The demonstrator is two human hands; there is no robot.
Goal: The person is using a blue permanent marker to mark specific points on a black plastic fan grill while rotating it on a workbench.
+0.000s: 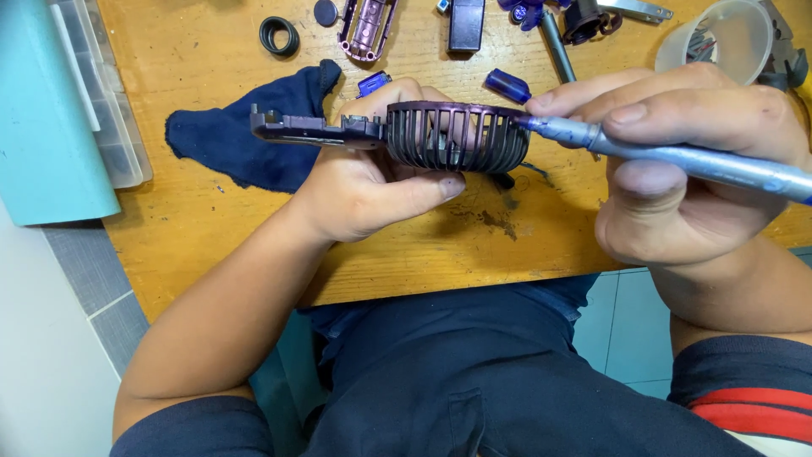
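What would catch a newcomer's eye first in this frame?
At centre, the left hand holds a dark purple slatted fan housing on edge above the wooden table, while the right hand presses a blue-grey screwdriver into its right rim. Behind lie a navy cloth at left and a clear plastic cup at top right.

Light: bright, even daylight across the wooden worktop (211, 245), no hard glare.
Shadows: soft and short, pooled just under the left hand (372, 190) and beneath the dark cloth (245, 140).
Focus: crisp at the worktop's middle; the right hand (685, 169), nearest the lens, slightly soft.
Distortion: wide-angle bending at the worktop's outer edges.
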